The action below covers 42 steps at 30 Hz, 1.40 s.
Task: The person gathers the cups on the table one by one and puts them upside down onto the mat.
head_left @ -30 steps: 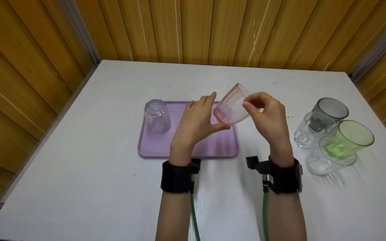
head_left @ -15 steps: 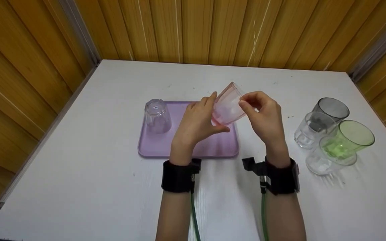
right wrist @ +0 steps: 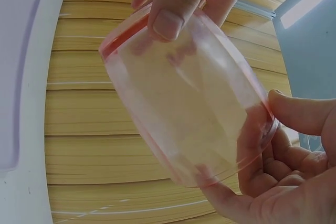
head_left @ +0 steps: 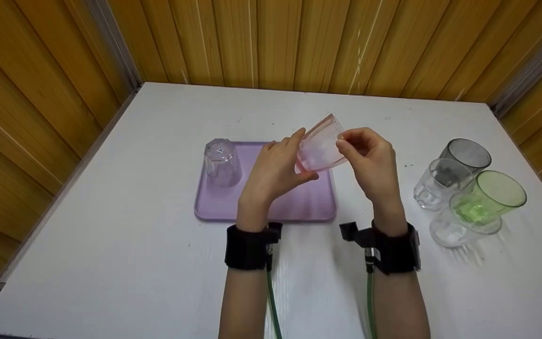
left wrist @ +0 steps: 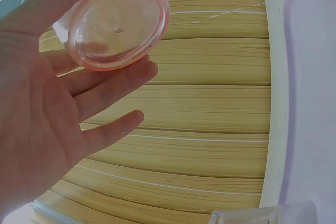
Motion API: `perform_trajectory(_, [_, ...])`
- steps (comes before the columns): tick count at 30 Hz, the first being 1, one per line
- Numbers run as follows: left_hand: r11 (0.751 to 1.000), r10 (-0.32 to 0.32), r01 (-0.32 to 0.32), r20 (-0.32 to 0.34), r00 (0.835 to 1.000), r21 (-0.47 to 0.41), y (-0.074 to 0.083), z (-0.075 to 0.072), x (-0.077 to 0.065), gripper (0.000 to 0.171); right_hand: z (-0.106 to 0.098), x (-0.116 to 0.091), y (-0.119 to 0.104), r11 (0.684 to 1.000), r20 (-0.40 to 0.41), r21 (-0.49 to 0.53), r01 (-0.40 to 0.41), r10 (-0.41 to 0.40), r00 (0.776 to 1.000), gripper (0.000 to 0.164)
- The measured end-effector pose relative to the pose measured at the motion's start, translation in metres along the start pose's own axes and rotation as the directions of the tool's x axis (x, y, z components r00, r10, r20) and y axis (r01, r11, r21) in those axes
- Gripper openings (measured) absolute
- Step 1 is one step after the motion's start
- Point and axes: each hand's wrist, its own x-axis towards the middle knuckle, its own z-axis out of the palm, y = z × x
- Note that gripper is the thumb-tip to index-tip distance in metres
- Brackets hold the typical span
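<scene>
Wrist straps [head_left: 247, 248]: black, one per forearm, each with a green cable [head_left: 273, 299] running toward the body.
Right-hand grip: right hand [head_left: 370, 162] pinches the pink cup's rim, thumb outside the wall.
Left-hand grip: left hand [head_left: 272, 170] reaches about the base, fingers fairly straight and spread; how firmly it bears on the cup cannot be told.
Pink cup [head_left: 322, 149]: held tilted above the tray's rear right part, base toward the left palm, mouth toward the right hand.
Handling, judged: step looks like turning the cup between two hands. Best to seat the base against the left fingers before easing the rim pinch; smooth wall may slip. Keep the swing slow, clear of the tray cup.
Tray [head_left: 304, 203]: purple, flat, low rim.
Tray cup [head_left: 223, 163]: clear, upside down at the tray's left end.
Right-side cups: front clear cup [head_left: 450, 230], green cup [head_left: 506, 193], rear clear cup [head_left: 431, 188], grey cup [head_left: 469, 154]; upright, bunched close.
Tabletop [head_left: 111, 235]: white, flat, a few dark specks.
Wall [head_left: 275, 47]: yellow-brown wood-look panels on three sides, grey corner strips.
</scene>
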Motion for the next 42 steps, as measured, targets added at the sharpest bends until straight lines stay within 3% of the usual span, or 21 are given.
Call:
perform_trajectory(6, [1.0, 0.009, -0.009, 0.001, 1.0, 0.005, -0.001, -0.002, 0.0, 0.081, 0.001, 0.0, 0.0, 0.999, -0.003, 0.054, 0.001, -0.001, 1.0, 0.015])
perform_trajectory(22, [1.0, 0.021, -0.021, -0.084, 0.996, -0.005, -0.007, -0.007, -0.006, 0.079, 0.003, 0.001, 0.001, 0.996, 0.014, 0.092, -0.017, 0.016, 1.0, 0.016])
perform_trajectory(30, [1.0, 0.018, -0.02, -0.105, 0.994, -0.015, -0.008, -0.01, -0.007, 0.077, 0.004, 0.0, 0.001, 0.998, 0.03, 0.049, -0.029, 0.028, 0.999, 0.017])
perform_trajectory(42, [0.999, -0.032, 0.029, -0.084, 0.996, -0.045, -0.01, -0.014, -0.01, 0.078, 0.003, 0.002, 0.003, 0.999, 0.074, -0.026, -0.043, 0.045, 0.996, 0.018])
